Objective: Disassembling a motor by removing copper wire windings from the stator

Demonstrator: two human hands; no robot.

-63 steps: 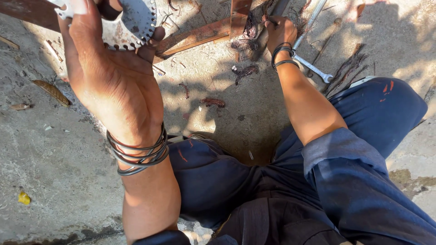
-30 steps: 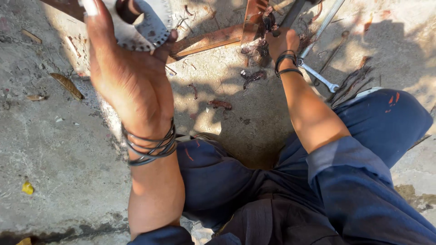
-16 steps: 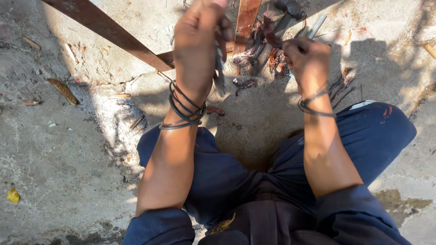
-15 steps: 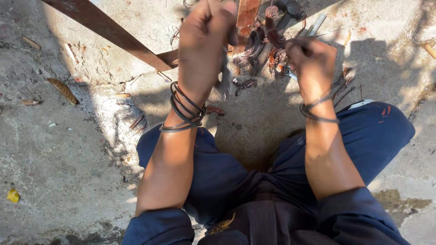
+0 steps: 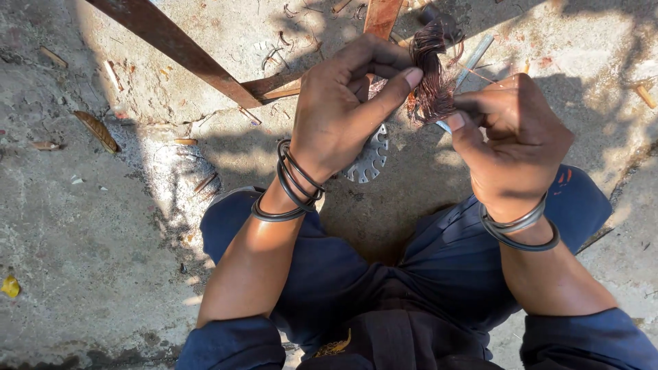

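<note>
My left hand (image 5: 346, 103) grips a toothed round metal disc (image 5: 369, 161), whose rim shows below my palm. A bundle of copper wire (image 5: 432, 82) sticks out of the part I hold, and my left thumb presses against it. My right hand (image 5: 510, 140) pinches the lower end of that wire bundle from the right. Both hands are held close together above my lap, over the concrete ground. Dark bangles ring both wrists.
Rusty flat metal bars (image 5: 175, 48) cross the concrete ahead of me, one more bar (image 5: 380, 17) at the top. A grey wrench (image 5: 473, 62) lies behind the wire. Dry leaves (image 5: 96, 130) and scraps lie to the left. My knees in blue trousers (image 5: 411, 288) spread below.
My left hand swung in from the far left with the toothed disc to meet my right hand. My right hand left the scrap pile and now pinches the copper wire.
</note>
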